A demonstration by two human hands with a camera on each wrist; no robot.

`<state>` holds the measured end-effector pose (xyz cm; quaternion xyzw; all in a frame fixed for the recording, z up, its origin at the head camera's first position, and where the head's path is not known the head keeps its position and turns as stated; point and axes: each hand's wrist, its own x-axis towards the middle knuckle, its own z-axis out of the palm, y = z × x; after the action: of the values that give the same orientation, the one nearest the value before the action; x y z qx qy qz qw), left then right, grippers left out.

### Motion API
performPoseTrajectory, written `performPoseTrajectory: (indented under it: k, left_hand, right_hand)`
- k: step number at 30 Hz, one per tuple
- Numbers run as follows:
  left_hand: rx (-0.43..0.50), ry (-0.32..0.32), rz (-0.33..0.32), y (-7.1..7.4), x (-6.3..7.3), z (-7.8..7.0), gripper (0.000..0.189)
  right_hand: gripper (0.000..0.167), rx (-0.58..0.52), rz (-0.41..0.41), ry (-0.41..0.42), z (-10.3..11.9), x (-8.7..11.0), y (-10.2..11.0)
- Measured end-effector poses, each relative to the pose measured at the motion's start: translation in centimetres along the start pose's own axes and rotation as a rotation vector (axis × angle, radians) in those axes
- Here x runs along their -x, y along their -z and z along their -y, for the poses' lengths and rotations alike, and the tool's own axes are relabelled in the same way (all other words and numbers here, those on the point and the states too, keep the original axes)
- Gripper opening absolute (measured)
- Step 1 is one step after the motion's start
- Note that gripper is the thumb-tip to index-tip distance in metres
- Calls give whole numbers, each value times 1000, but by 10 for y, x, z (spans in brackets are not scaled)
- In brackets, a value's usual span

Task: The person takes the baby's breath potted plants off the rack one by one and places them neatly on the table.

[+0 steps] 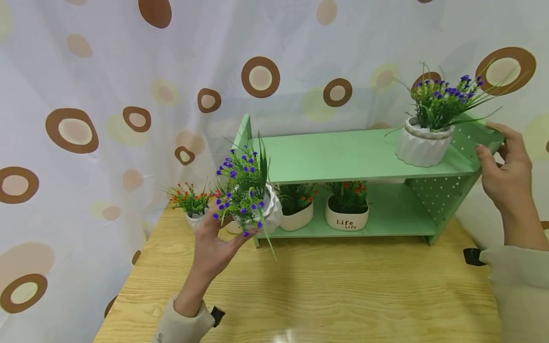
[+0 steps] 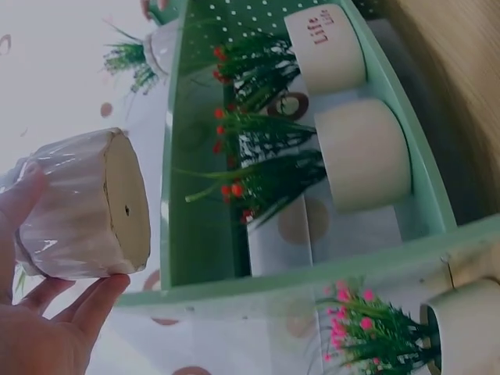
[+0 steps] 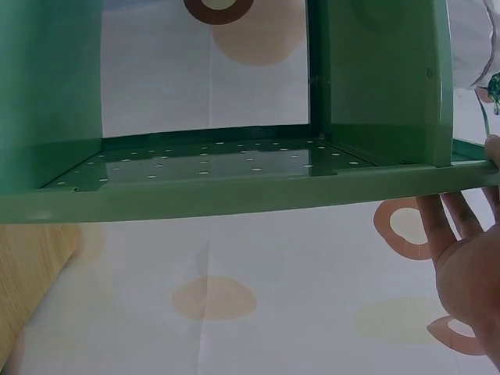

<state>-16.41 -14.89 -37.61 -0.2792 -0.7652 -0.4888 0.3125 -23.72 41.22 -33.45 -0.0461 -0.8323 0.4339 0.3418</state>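
Observation:
My left hand [image 1: 214, 250] grips a white fluted pot [image 1: 272, 212] of purple artificial flowers in front of the left end of a green two-tier shelf [image 1: 326, 155]. The pot is off any surface and tilted; its flat underside with a small hole faces the left wrist view. With thumb and fingers, my right hand [image 1: 510, 174] holds the upper edge of the shelf's right side panel. A matching white pot [image 1: 424, 145] of purple flowers stands upright at the right end of the top board.
On the lower board are two cream oval pots with red flowers, one a "Life" pot [image 1: 347, 216], the other a plainer-looking pot [image 1: 298, 219]. Left of the shelf, a pot of orange-red flowers [image 1: 193, 205] and a pink-flowered pot [image 2: 469, 324] stand on the wooden table [image 1: 343, 290].

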Motion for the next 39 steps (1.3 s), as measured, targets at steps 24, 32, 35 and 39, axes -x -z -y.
performPoseTrajectory:
  k: [24, 32, 35, 39]
  left_hand:
    - [-47, 349, -162, 39, 39, 47, 82]
    - [-58, 457, -149, 44, 54, 68, 82]
    - [-67, 457, -134, 45, 59, 75, 78]
    - [-63, 486, -106, 45, 68, 85, 73]
  right_hand:
    - [51, 33, -1, -4, 1, 2, -1]
    - [51, 64, -8, -18, 1, 1, 0]
    - [51, 65, -13, -14, 1, 0, 0]
    - [52, 51, -16, 1, 0, -1, 0]
